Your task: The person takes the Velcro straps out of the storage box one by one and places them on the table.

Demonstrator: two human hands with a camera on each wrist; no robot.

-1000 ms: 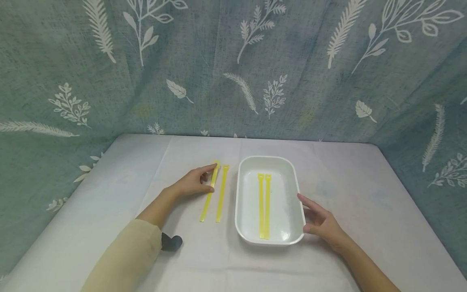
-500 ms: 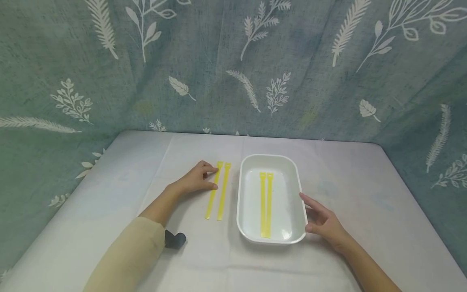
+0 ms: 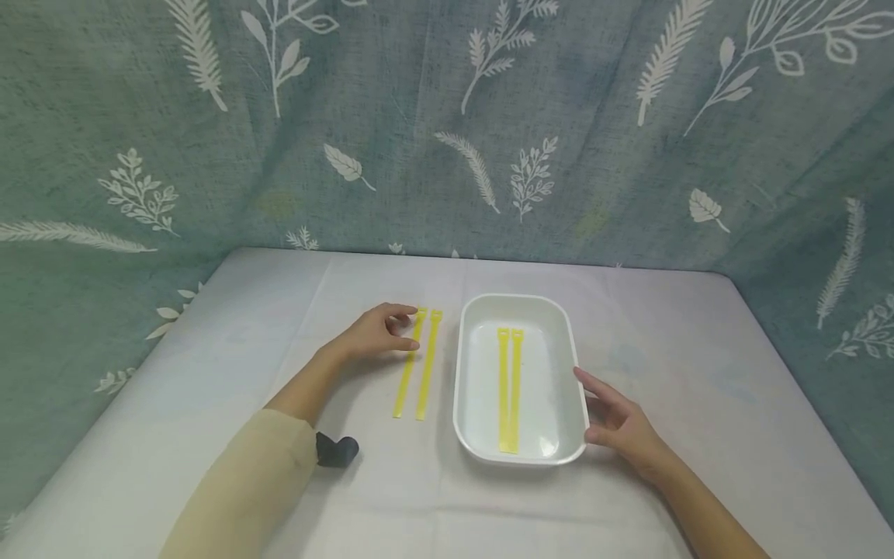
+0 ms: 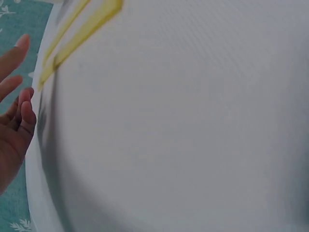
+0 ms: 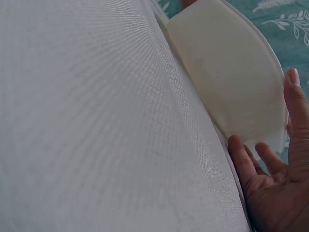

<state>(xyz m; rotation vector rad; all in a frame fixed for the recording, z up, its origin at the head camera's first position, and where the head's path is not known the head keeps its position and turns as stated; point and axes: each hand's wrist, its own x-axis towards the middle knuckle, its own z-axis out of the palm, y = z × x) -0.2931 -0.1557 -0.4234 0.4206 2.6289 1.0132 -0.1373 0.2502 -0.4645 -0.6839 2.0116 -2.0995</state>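
Two yellow strap-like cable ties lie side by side on the white cloth: a left tie (image 3: 405, 384) and a right tie (image 3: 428, 365), each with a slotted head at the far end. My left hand (image 3: 380, 332) hovers at the upper part of the left tie, thumb and fingertips spread apart; in the left wrist view that hand (image 4: 14, 111) appears separate from the ties (image 4: 91, 26). A white tray (image 3: 548, 396) stands to their right with two more ties (image 3: 510, 388) inside. My right hand (image 3: 625, 427) touches the tray's right side with loosely spread fingers.
A dark rounded object (image 3: 337, 450) shows beside the left sleeve (image 3: 258, 473). White cloth (image 3: 670, 341) covers the table, which ends at a green leaf-patterned curtain (image 3: 398, 101) at the back.
My left hand has moved away from me along the left tie, and that tie now lies closer to parallel with the right one. My right hand stays at the tray.
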